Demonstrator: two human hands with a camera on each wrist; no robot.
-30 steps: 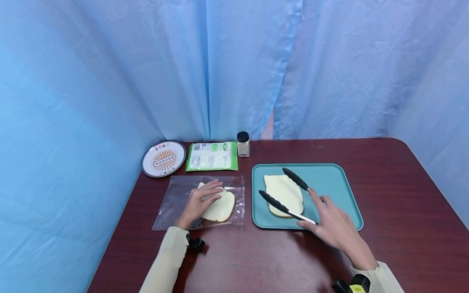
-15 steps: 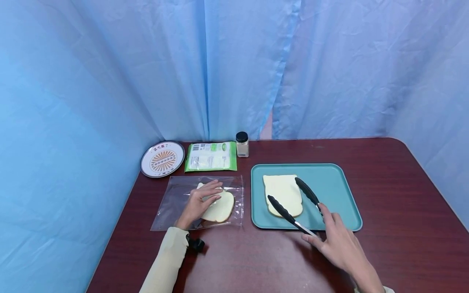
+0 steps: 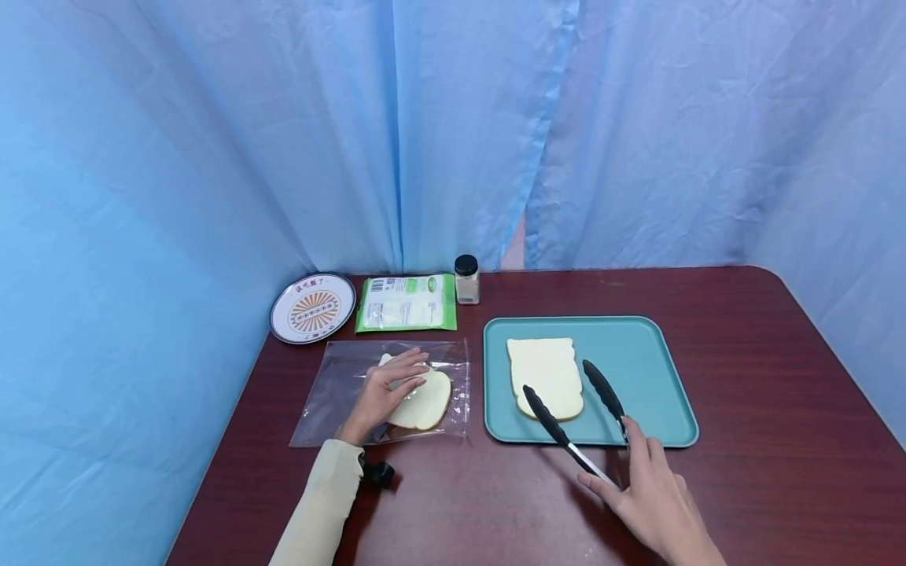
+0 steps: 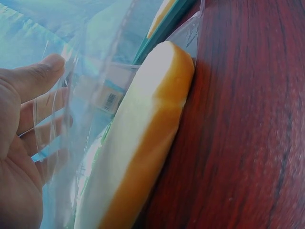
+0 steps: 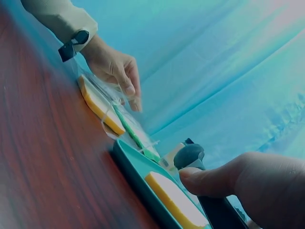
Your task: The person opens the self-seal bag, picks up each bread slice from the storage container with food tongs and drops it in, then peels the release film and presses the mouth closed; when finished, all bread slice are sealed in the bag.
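Observation:
My left hand (image 3: pixel 378 397) holds up a clear plastic bag (image 3: pixel 329 397), its thumb and fingers on the film, which shows in front of the fingers (image 4: pixel 43 119) in the left wrist view. A slice of bread (image 3: pixel 428 405) lies in the bag, brown crust (image 4: pixel 155 129) along its edge. My right hand (image 3: pixel 654 503) grips a pair of tongs (image 3: pixel 548 417) with black tips and metal arms. The spread tips point toward a second slice of bread (image 3: pixel 541 365) on a teal tray (image 3: pixel 658 393), and nothing is between them. Part of the right hand's fingers is hidden in the right wrist view.
Along the back stand a round plate (image 3: pixel 311 308) with an orange pattern, a green-and-white packet (image 3: pixel 406 303) and a small black-capped jar (image 3: pixel 467 283). Blue curtains (image 3: pixel 467 134) hang around the dark red table (image 3: pixel 771 377).
My right hand has drawn the tongs back toward the near edge and slightly to the right, away from the slice on the tray. The left hand and the bag have stayed in place.

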